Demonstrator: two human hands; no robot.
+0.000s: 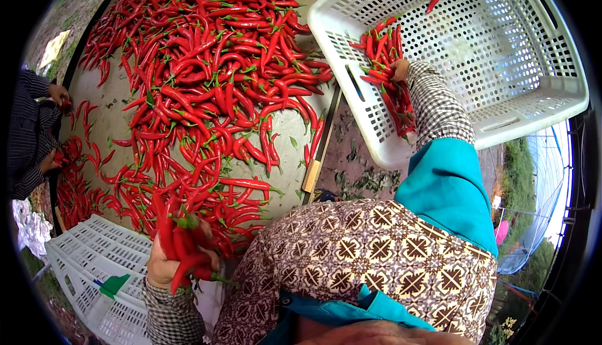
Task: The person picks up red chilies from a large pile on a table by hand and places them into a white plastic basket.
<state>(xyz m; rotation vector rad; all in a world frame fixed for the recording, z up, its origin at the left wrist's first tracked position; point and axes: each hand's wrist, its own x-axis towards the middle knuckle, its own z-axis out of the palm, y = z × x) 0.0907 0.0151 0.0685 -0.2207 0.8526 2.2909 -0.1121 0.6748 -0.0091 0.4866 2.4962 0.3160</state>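
Observation:
My left hand (164,262), at the lower left, is closed around a bunch of red chili peppers (181,246) with green stems, held above the table's near edge. My right hand (400,70) reaches into a white perforated plastic crate (470,35) at the upper right. Its fingers rest against red chilies (383,49) piled along the crate's left wall; whether it grips any of them cannot be told. One single chili (436,1) lies apart near the crate's far side. A large heap of red chilies (211,63) covers much of the grey table (289,133).
A second white perforated crate (101,270) with a green piece on it stands at the lower left. Another person's hands (57,95) hold chilies at the table's left edge. The table's dark rim (327,133) has a wooden block (311,176). Leaves (371,178) litter the ground.

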